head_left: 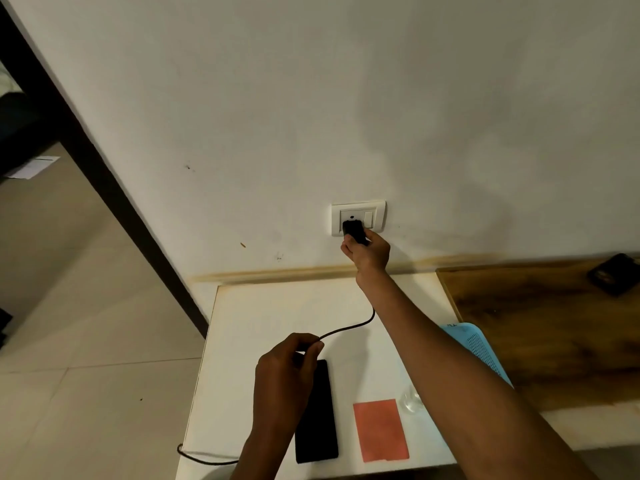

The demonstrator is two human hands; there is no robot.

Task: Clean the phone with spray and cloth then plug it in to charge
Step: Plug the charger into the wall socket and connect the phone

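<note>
A black phone (317, 424) lies flat on the white table (249, 341), screen dark. My right hand (367, 252) grips a black charger plug (354, 231) that sits against the white wall socket (358, 218). My left hand (289, 370) pinches the black cable (349, 328) just above the phone's top end. The cable runs from the plug under my right wrist to my left fingers, and another stretch loops off the table's left edge. A pink cloth (380, 430) lies to the right of the phone. A clear spray bottle (410, 401) shows partly behind my right forearm.
A blue perforated tray (479, 348) lies at the table's right side, partly under my arm. Further right is a wooden surface (540, 327) with a dark object (613, 274) near the wall. Tiled floor (86, 306) and a dark door frame (104, 168) lie to the left.
</note>
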